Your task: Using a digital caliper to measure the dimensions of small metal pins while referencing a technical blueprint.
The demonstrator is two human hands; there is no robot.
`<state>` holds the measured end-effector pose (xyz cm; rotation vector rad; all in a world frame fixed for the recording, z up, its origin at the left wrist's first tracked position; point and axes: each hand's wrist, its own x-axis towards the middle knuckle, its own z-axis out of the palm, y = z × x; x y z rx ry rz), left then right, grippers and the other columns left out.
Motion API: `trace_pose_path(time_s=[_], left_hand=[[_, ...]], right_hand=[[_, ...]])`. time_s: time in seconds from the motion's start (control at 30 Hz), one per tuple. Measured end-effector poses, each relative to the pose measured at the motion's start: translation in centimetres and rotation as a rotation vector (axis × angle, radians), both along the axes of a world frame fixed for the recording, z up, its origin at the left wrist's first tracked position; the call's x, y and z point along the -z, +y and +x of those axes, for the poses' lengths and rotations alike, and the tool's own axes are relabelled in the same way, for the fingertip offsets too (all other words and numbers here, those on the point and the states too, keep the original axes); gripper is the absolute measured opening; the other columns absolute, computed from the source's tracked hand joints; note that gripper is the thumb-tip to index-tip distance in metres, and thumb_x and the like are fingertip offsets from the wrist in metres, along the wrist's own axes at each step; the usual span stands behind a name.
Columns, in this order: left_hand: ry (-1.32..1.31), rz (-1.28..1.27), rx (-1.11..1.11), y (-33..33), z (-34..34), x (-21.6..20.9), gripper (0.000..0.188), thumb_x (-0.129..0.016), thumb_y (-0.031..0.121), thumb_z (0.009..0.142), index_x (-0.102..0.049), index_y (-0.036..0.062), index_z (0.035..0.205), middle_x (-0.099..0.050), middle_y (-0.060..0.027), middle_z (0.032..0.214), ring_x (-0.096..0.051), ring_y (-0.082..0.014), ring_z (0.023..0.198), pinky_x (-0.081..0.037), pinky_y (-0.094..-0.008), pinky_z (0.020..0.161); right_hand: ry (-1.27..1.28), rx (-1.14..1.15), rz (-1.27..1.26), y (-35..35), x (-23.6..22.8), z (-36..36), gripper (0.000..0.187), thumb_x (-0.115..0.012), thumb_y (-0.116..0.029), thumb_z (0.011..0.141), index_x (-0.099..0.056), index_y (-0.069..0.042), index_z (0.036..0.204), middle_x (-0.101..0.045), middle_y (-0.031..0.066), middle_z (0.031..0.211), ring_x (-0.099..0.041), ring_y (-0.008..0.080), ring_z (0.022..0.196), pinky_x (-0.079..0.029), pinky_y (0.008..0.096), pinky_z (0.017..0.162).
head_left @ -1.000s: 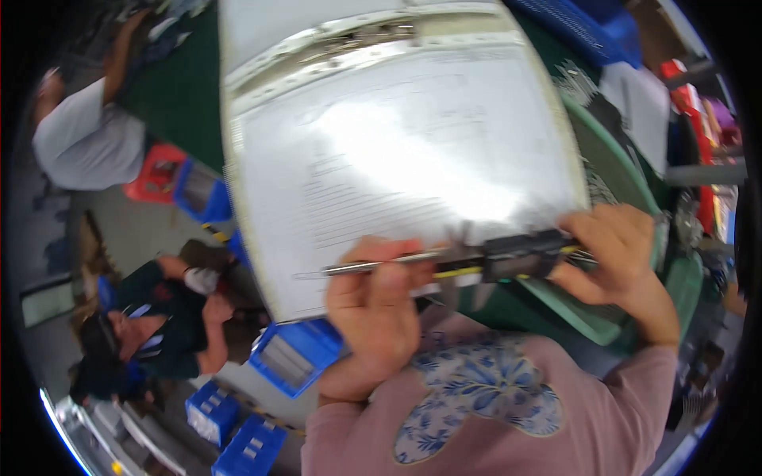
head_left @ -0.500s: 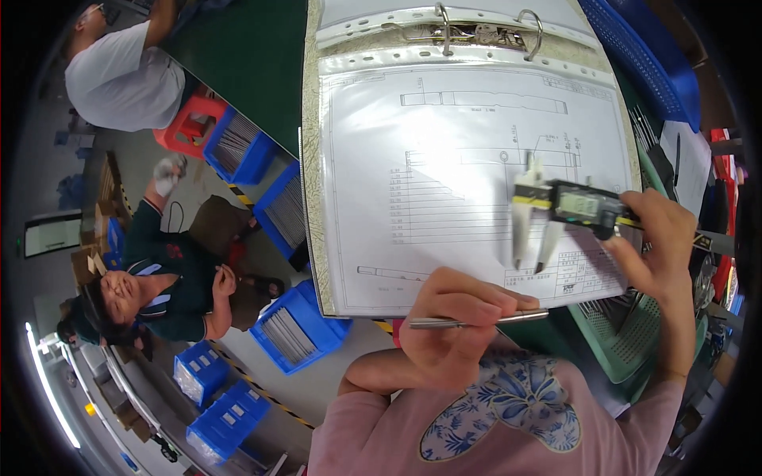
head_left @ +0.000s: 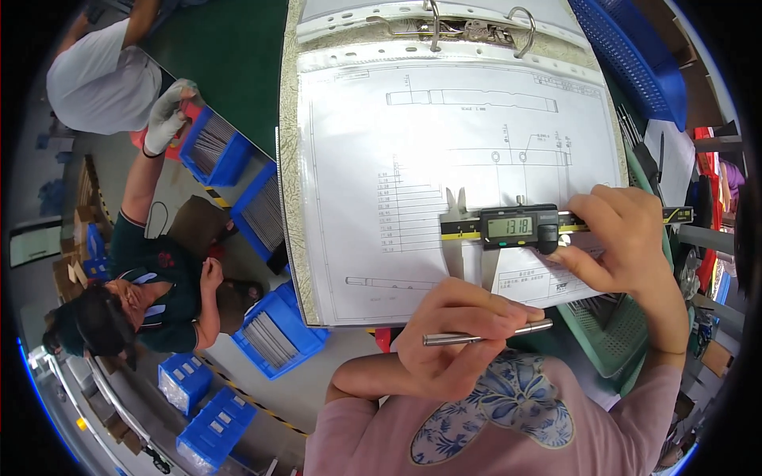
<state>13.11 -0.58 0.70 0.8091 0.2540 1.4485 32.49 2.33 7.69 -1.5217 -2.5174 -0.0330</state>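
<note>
A slim metal rod (head_left: 446, 339) lies in my left hand (head_left: 456, 313), pinched between thumb and fingers in front of my chest. My right hand (head_left: 627, 242) is closed round the beam of a digital caliper (head_left: 520, 214), its thumb below the display housing. The caliper lies nearly level over the drawing, with its jaws a little apart and nothing visible between them. Its jaw tips are above my left hand and do not touch the rod. Beneath both is a sleeved drawing sheet (head_left: 349, 206) of rod-shaped parts, in an open ring binder (head_left: 288, 230).
A green basket (head_left: 607, 337) with metal rods stands to the right, and a blue basket (head_left: 635, 71) at the far right. Blue bins (head_left: 278, 329) of rods line the left. A co-worker (head_left: 171, 293) in dark green reaches toward one; another person (head_left: 103, 79) wears white.
My right hand has turned the caliper level and its jaws now point away and toward me over the sheet. The co-worker's gloved hand has moved up to a rod bin.
</note>
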Motion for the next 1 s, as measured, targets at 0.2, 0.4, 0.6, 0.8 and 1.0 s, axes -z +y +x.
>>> trace_pose_path(time_s=[0.2,0.4,0.6,0.8,1.0], left_hand=[[-0.001,0.006,-0.002,0.1,-0.2,-0.3,0.017,-0.045,-0.011,0.074,-0.05,-0.0077,0.089,-0.049,-0.0212,0.092,-0.059,-0.0304,0.081,-0.051,-0.0358,0.074],[0.14,0.073,0.044,0.5,-0.6,-0.2,0.014,-0.042,-0.002,0.08,-0.048,-0.0047,0.092,-0.047,-0.0178,0.09,-0.059,-0.0299,0.079,-0.052,-0.0373,0.07],[0.18,0.085,0.031,0.8,-0.5,-0.3,0.018,-0.041,0.012,0.087,-0.044,-0.0039,0.094,-0.044,-0.0152,0.088,-0.059,-0.0305,0.075,-0.053,-0.0392,0.066],[0.082,-0.101,0.136,1.1,-1.2,-0.3,0.037,-0.038,0.021,0.09,-0.037,-0.0015,0.119,-0.045,-0.0094,0.096,-0.057,-0.0294,0.084,-0.051,-0.033,0.065],[0.022,-0.132,0.083,1.2,-1.0,0.1,0.037,-0.04,0.014,0.089,-0.036,0.0019,0.124,-0.046,-0.0085,0.096,-0.056,-0.0266,0.087,-0.051,-0.0309,0.069]], right_hand=[[-0.016,-0.017,-0.004,0.2,-0.2,-0.4,0.036,-0.064,-0.038,0.062,-0.053,-0.005,0.073,-0.044,0.0047,0.053,-0.046,0.0215,0.042,-0.033,0.031,0.038],[-0.03,0.011,-0.038,-0.2,0.1,-0.1,0.037,-0.063,-0.036,0.061,-0.054,-0.004,0.075,-0.044,0.0057,0.053,-0.046,0.0229,0.043,-0.033,0.0319,0.04],[-0.025,0.04,-0.043,-0.2,0.0,-0.2,0.035,-0.063,-0.035,0.062,-0.055,-0.004,0.077,-0.046,0.0063,0.055,-0.047,0.0234,0.045,-0.034,0.0318,0.042],[0.139,0.259,0.045,-0.7,-1.0,0.7,0.034,-0.068,-0.029,0.065,-0.056,-0.002,0.082,-0.054,0.008,0.064,-0.05,0.022,0.048,-0.036,0.0278,0.043],[0.151,0.189,0.179,-2.2,-3.4,0.0,0.032,-0.062,-0.021,0.069,-0.053,0.004,0.088,-0.049,0.0086,0.061,-0.043,0.0166,0.046,-0.031,0.0249,0.041]])
